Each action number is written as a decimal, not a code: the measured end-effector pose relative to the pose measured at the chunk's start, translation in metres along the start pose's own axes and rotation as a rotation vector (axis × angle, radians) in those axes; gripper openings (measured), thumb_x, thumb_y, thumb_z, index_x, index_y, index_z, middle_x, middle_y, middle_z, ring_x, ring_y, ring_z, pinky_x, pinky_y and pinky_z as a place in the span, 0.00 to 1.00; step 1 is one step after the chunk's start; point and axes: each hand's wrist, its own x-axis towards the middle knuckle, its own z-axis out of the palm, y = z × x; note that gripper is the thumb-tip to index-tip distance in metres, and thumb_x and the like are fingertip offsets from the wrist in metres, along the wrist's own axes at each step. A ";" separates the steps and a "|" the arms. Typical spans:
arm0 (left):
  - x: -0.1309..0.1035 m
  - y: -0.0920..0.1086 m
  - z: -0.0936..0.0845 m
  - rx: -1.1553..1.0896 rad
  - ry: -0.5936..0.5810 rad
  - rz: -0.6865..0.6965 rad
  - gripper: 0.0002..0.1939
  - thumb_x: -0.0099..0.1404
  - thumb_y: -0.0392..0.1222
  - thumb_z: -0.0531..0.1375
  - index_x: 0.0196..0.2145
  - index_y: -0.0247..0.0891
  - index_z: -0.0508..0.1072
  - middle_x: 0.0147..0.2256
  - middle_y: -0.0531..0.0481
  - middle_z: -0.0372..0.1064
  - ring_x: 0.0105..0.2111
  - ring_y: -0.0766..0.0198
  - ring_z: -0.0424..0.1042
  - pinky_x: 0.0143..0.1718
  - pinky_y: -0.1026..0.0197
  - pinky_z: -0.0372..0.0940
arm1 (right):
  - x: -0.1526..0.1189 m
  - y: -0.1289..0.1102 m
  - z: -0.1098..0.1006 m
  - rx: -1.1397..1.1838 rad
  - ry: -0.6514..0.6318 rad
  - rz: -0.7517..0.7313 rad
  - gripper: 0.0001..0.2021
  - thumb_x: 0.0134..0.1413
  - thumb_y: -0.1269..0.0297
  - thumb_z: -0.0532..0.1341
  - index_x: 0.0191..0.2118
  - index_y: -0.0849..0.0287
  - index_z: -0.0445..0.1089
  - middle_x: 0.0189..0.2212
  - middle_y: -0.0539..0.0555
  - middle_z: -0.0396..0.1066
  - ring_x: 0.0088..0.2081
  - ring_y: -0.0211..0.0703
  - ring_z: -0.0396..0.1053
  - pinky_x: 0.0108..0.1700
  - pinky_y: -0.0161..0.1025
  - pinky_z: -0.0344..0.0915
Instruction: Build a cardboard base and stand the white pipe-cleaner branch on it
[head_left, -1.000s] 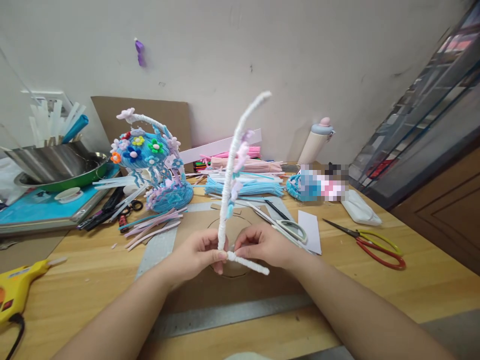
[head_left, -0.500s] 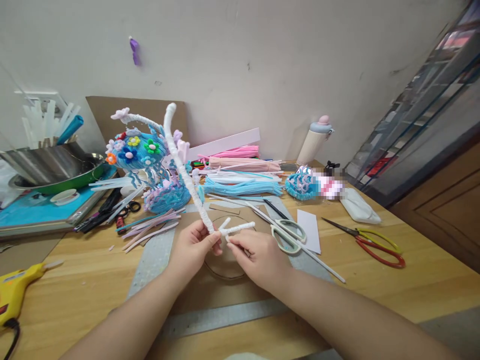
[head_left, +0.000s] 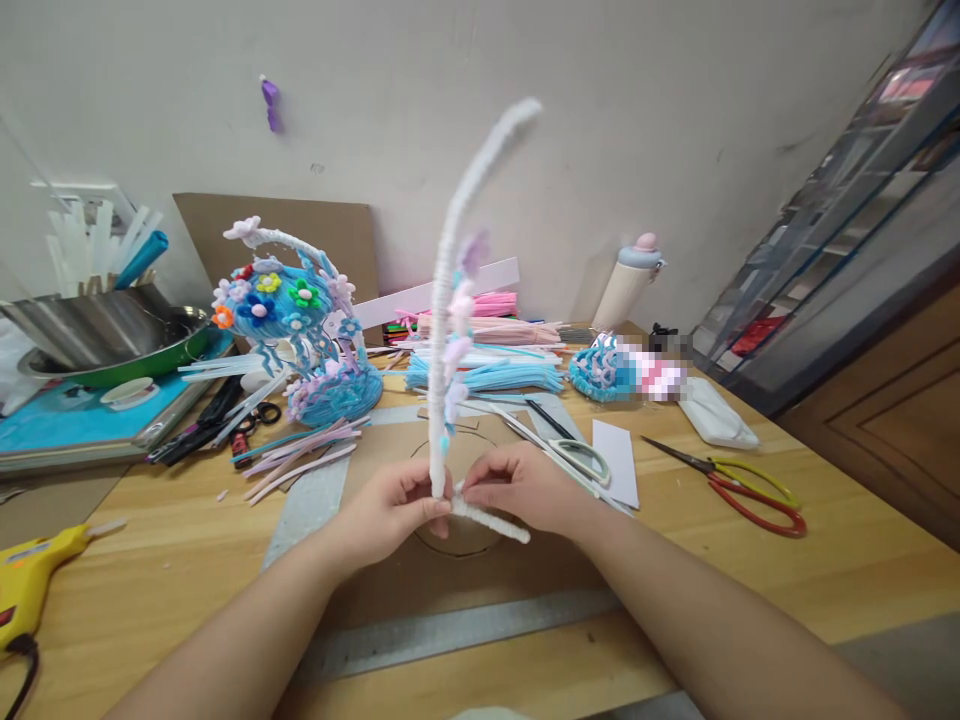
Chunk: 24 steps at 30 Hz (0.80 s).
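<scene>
Above the flat brown cardboard sheet [head_left: 465,583], my left hand [head_left: 394,507] clamps the curved, fuzzy white stem [head_left: 440,340] at its base, evidently holding it upright; my right hand [head_left: 529,490] pinches its splayed foot [head_left: 495,523], presumably for steadiness.

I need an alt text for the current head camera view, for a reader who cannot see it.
The left hand holds a curved white stem upright above cardboard, with the right hand at its base. Behind them are a flowered blue ornament and pipe cleaners; red-and-yellow scissors lie to the right on the wooden table.
</scene>
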 end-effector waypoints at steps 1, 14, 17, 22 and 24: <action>0.000 -0.001 -0.001 -0.021 0.011 0.008 0.06 0.58 0.40 0.62 0.29 0.35 0.69 0.22 0.53 0.70 0.23 0.66 0.69 0.27 0.65 0.64 | 0.002 0.002 0.000 0.038 -0.013 -0.003 0.08 0.44 0.61 0.65 0.27 0.61 0.75 0.24 0.51 0.73 0.26 0.38 0.66 0.29 0.35 0.61; 0.006 -0.011 0.005 -0.176 0.224 0.074 0.10 0.57 0.44 0.63 0.32 0.35 0.71 0.22 0.54 0.72 0.21 0.67 0.71 0.28 0.64 0.67 | 0.002 0.019 0.014 0.207 0.057 -0.096 0.10 0.49 0.60 0.63 0.33 0.60 0.76 0.19 0.48 0.67 0.23 0.35 0.61 0.26 0.33 0.56; 0.006 -0.010 0.006 -0.160 0.261 0.067 0.09 0.56 0.43 0.63 0.30 0.35 0.70 0.20 0.54 0.71 0.19 0.67 0.71 0.25 0.65 0.67 | 0.003 0.019 0.020 0.191 0.089 -0.066 0.10 0.50 0.60 0.62 0.32 0.61 0.76 0.17 0.48 0.66 0.21 0.34 0.60 0.24 0.33 0.55; 0.007 -0.013 0.010 -0.110 0.370 0.066 0.08 0.57 0.43 0.62 0.30 0.35 0.68 0.21 0.56 0.69 0.19 0.69 0.70 0.24 0.66 0.66 | -0.001 0.011 0.034 0.130 0.203 -0.069 0.09 0.53 0.62 0.59 0.32 0.59 0.76 0.25 0.51 0.73 0.28 0.39 0.66 0.31 0.35 0.60; 0.008 -0.014 0.010 -0.072 0.409 0.072 0.07 0.58 0.42 0.61 0.30 0.35 0.68 0.22 0.56 0.69 0.20 0.70 0.69 0.24 0.67 0.66 | -0.006 0.006 0.037 -0.030 0.227 -0.133 0.09 0.54 0.64 0.57 0.32 0.58 0.75 0.28 0.52 0.74 0.30 0.40 0.67 0.33 0.36 0.59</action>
